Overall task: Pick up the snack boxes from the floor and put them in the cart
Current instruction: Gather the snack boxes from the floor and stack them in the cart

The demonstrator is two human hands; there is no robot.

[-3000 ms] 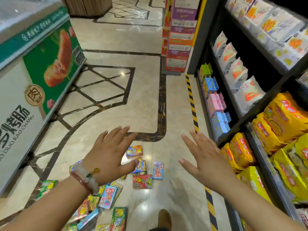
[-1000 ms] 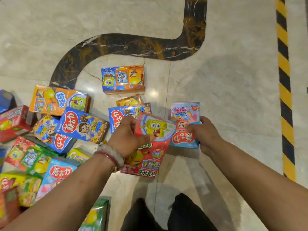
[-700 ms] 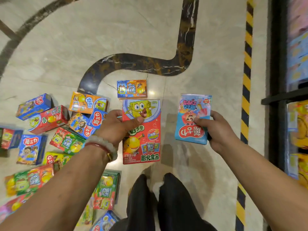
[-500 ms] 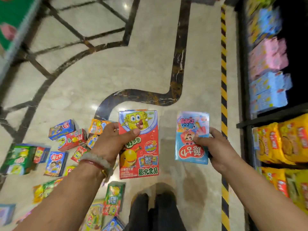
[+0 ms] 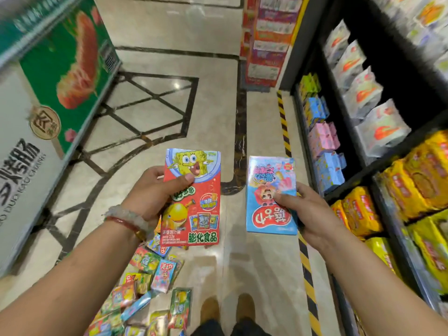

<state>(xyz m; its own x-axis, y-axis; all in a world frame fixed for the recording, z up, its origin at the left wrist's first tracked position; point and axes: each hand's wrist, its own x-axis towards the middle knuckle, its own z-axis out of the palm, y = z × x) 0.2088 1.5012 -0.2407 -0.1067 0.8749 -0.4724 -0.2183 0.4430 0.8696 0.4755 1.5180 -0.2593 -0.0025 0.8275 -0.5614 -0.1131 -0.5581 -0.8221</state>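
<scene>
Both hands raised higher: left hand [image 5: 151, 192] grips red box [image 5: 194, 209], right hand [image 5: 308, 209] blue box [image 5: 269, 214].

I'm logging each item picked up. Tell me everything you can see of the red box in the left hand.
The red box is a flat, upright cardboard carton, held off the floor. A yellow cartoon sponge sits in a blue ring at its top, a yellow fish and small cards lower down, green Chinese lettering at the bottom. The left hand grips its left edge, thumb across the front. Nothing else touches it.
</scene>
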